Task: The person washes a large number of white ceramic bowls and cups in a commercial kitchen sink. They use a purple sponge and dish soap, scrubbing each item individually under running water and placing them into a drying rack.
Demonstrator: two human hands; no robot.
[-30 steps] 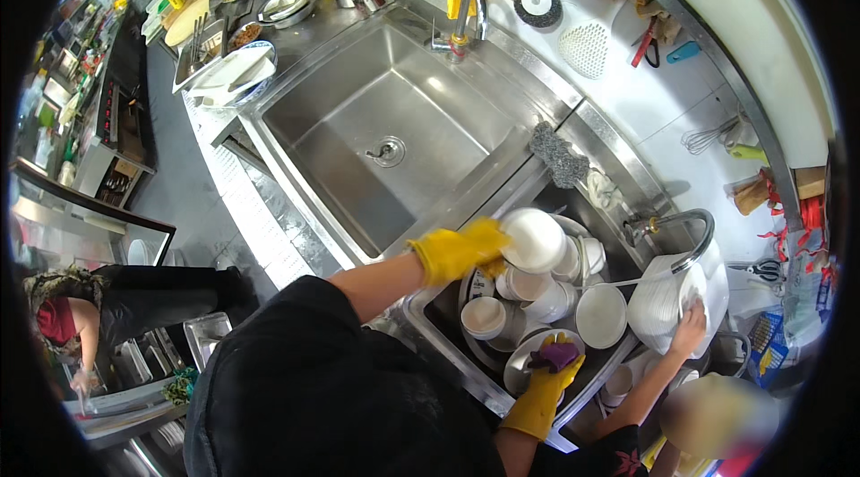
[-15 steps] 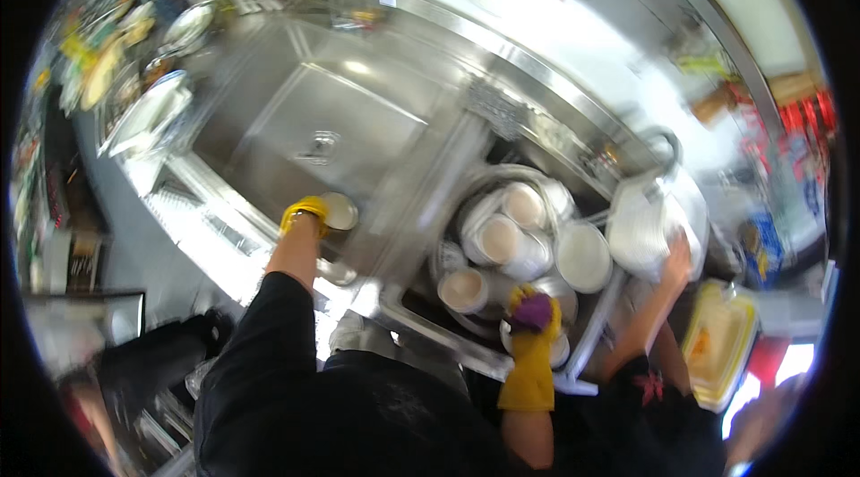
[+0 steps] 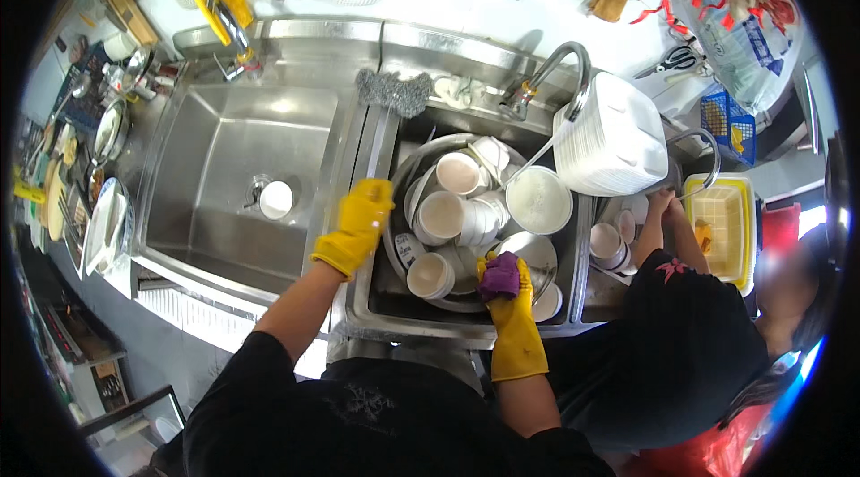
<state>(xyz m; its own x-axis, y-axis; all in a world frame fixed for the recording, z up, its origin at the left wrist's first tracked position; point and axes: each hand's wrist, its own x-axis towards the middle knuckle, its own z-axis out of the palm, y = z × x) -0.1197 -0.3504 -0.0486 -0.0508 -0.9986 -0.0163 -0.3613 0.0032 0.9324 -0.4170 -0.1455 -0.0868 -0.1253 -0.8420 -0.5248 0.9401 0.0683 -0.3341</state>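
Note:
My left hand [image 3: 365, 215] wears a yellow rubber glove and is over the divider between two sinks. Its fingers are loosely bent and nothing shows in them. My right hand [image 3: 507, 291], gloved too, is closed round a crumpled purple cloth [image 3: 501, 277] above the right sink. Under it a round metal basin [image 3: 391, 244] holds several white cups and bowls. A white bowl [image 3: 539, 200] lies at the basin's right, and a white cup [image 3: 431, 276] tilts at its near left. In the left sink [image 3: 206, 235] one white cup [image 3: 276, 199] sits by the drain.
A co-worker's hands [image 3: 663, 206] are near a tall stack of white containers [image 3: 614, 141] at right. A curved faucet [image 3: 537, 83] overhangs the right sink. Steel scrubbers [image 3: 394, 94] lie behind the divider. A yellow-rimmed tub [image 3: 719, 235] stands far right; dishes [image 3: 107, 226] crowd the left counter.
My left hand has left the cup in the left sink and moved right to the divider. My right hand still grips the purple cloth. The co-worker's hand has come down off the container stack.

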